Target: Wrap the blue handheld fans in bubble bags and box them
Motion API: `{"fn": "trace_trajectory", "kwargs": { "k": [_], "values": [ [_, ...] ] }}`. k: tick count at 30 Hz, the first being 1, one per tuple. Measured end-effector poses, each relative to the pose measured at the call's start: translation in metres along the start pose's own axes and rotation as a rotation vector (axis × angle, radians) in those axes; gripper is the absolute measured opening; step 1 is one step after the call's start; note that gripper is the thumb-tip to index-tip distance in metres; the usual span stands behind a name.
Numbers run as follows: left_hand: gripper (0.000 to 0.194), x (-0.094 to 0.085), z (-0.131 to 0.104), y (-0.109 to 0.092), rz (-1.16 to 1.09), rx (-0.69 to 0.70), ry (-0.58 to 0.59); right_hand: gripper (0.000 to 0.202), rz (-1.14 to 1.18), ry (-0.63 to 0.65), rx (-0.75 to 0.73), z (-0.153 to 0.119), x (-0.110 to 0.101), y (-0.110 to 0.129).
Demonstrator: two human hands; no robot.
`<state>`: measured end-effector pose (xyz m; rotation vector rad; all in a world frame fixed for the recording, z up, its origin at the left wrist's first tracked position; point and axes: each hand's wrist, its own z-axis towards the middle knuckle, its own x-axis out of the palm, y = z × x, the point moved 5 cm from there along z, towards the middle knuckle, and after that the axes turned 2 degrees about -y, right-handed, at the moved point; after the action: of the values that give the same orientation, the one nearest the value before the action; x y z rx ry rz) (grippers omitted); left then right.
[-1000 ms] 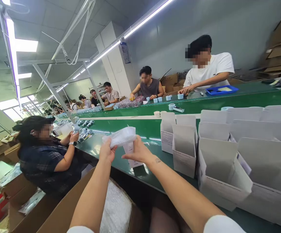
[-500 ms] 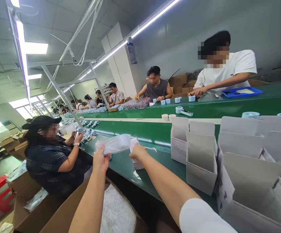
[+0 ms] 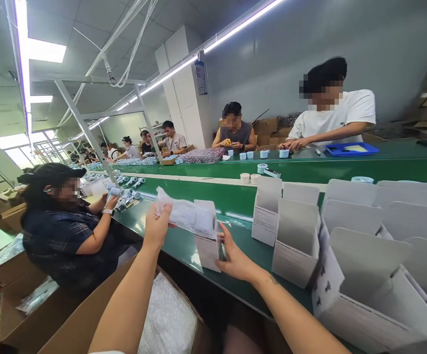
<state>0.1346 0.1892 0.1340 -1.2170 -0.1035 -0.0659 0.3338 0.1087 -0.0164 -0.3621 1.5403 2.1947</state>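
Note:
My left hand (image 3: 158,222) is closed around the near end of a clear bubble-wrap bag (image 3: 187,216) with something pale inside. The bag is tilted, its far end lying over the mouth of a small white cardboard box (image 3: 208,253). That box stands upright on the green bench, its back flap raised behind the bag. My right hand (image 3: 237,255) holds the box by its right side, thumb low on the front and fingers up along the edge. What exactly lies in the bag cannot be made out.
Several open white boxes (image 3: 376,295) crowd the bench on the right. A carton (image 3: 169,314) of bubble-wrap bags stands below the bench edge (image 3: 243,297). A co-worker (image 3: 66,231) on the left handles a pale blue device. Other people sit across the green conveyor (image 3: 184,188).
My left hand has moved the bag slightly up and right, over the box mouth. My right hand has shifted from the box's top to its right side. The view has turned slightly right.

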Motion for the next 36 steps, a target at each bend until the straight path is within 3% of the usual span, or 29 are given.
{"fn": "trace_trajectory", "kwargs": {
  "k": [3, 6, 9, 12, 18, 21, 23, 26, 28, 30, 33, 34, 36],
  "values": [
    [0.023, 0.005, -0.011, -0.018, 0.219, 0.108, 0.034, 0.102, -0.064, 0.026, -0.160, 0.013, -0.012, 0.031],
    [0.014, 0.012, -0.012, -0.035, 0.394, 0.138, 0.087, 0.089, -0.028, 0.037, -0.194, 0.038, -0.024, 0.054],
    [0.014, 0.020, -0.008, -0.052, 0.522, 0.210, 0.088, 0.086, 0.040, 0.082, -0.126, 0.057, -0.025, 0.055],
    [0.022, 0.032, -0.009, -0.063, 0.602, 0.335, 0.051, 0.076, 0.010, 0.062, -0.125, 0.059, -0.021, 0.050],
    [0.014, 0.085, -0.025, -0.048, 0.719, 0.434, 0.135, 0.072, -0.097, -0.047, -0.090, 0.041, -0.019, 0.050],
    [0.008, 0.106, -0.031, -0.036, 0.840, 0.370, 0.184, 0.072, -0.082, -0.089, -0.114, 0.037, -0.020, 0.053],
    [0.013, 0.111, -0.036, -0.030, 0.984, 0.258, 0.336, 0.070, -0.033, -0.121, -0.129, 0.036, -0.023, 0.051],
    [0.040, 0.105, -0.048, -0.023, 1.166, 0.117, 0.754, 0.062, 0.059, -0.135, -0.112, 0.037, -0.026, 0.044],
    [0.048, 0.092, -0.055, -0.025, 1.231, 0.191, 0.897, 0.065, 0.137, -0.114, -0.096, 0.037, -0.025, 0.040],
    [0.046, 0.077, -0.058, -0.022, 1.303, 0.306, 0.907, 0.072, 0.200, -0.082, -0.091, 0.036, -0.023, 0.039],
    [0.056, 0.054, -0.066, 0.006, 1.293, 0.370, 0.946, 0.074, 0.213, -0.064, -0.060, 0.032, -0.022, 0.039],
    [0.062, 0.047, -0.066, 0.016, 1.218, 0.395, 0.885, 0.074, 0.220, -0.070, -0.039, 0.030, -0.022, 0.039],
    [0.080, 0.030, -0.062, 0.037, 0.979, 0.409, 0.631, 0.075, 0.265, -0.090, 0.002, 0.027, -0.023, 0.039]
  ]
}}
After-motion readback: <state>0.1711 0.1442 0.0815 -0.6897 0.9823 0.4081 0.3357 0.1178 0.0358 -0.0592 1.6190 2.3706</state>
